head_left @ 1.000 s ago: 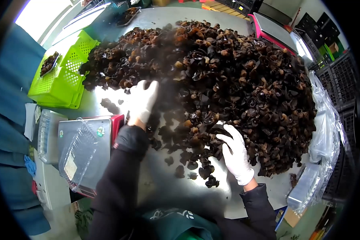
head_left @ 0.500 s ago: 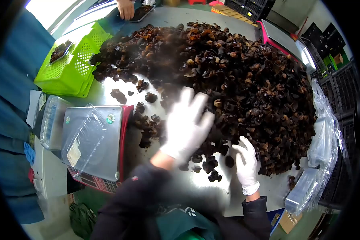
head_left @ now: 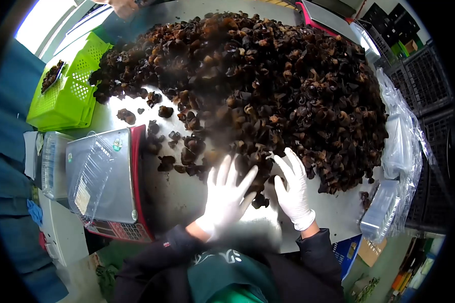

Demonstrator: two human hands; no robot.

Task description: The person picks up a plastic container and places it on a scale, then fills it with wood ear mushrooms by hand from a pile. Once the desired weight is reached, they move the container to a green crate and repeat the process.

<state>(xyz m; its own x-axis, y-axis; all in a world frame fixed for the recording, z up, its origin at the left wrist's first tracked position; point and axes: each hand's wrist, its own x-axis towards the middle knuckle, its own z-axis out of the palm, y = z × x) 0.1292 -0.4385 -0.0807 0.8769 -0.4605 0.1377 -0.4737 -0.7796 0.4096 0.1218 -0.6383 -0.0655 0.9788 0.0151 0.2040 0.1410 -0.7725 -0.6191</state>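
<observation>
A large heap of dark brown, ear-shaped fungus pieces [head_left: 308,96] covers much of the metal table [head_left: 333,214]. At the heap's near edge, my left hand [head_left: 226,194], in a white glove, lies with its fingers spread, fingertips against some loose pieces. My right hand [head_left: 293,192], gloved the same way, is just right of it with fingers apart, touching the near edge of the heap. A few dark pieces [head_left: 260,201] lie between the two hands. Neither hand holds anything.
On the left are a scale [head_left: 103,174] with a clear plastic box on it and a green basket [head_left: 65,103]. Clear containers in plastic film [head_left: 399,146] lie at the right edge. Another scale [head_left: 326,17] stands at the back. Another person's hand [head_left: 124,7] shows at top left.
My left hand has come down from the upper left to the near edge of the heap, close to my right hand. Loose pieces near the hands have shifted. The view has moved somewhat.
</observation>
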